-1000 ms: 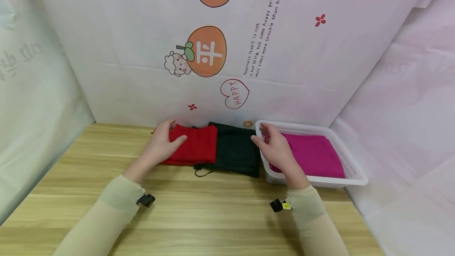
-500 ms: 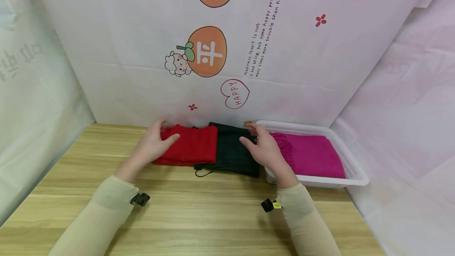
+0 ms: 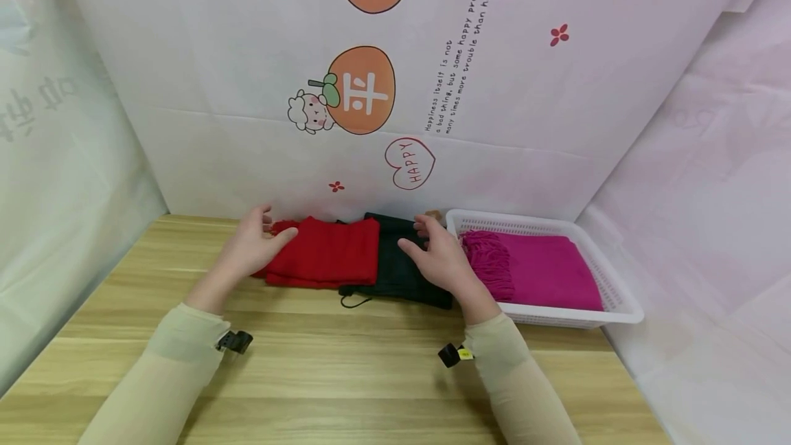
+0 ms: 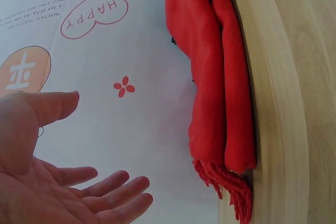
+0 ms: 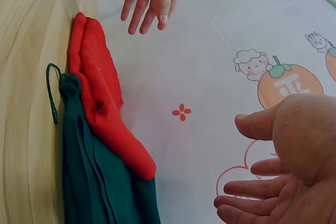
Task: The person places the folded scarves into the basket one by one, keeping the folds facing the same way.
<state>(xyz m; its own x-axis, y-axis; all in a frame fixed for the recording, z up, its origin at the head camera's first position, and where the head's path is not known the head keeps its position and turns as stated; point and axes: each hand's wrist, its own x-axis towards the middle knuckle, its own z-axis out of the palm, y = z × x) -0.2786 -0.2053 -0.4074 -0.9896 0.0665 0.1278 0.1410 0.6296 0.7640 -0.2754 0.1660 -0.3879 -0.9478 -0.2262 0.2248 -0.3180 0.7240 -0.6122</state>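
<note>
A folded red scarf [image 3: 342, 253] with a fringed left end lies on the table, its right part over a folded dark green cloth [image 3: 404, 270] that has a thin cord loop [image 5: 52, 93] at one edge. Over the red fringe hovers my left hand [image 3: 250, 244], fingers spread and relaxed, apart from the scarf in the left wrist view. My right hand [image 3: 440, 258] is above the green cloth, palm facing left, holding nothing. A folded magenta scarf [image 3: 546, 270] lies in the white basket [image 3: 621, 297], its fringe [image 3: 488, 263] toward my right hand.
The wooden table [image 3: 321, 369] ends at a white back sheet [image 3: 513, 163] printed with cartoon fruit and writing. Similar white sheets hang at left and right. A small black camera sits on each wrist.
Both hands have moved left: the left from over the red scarf to its fringed end, the right from the basket's left edge to above the green cloth. The magenta fringe has come into view.
</note>
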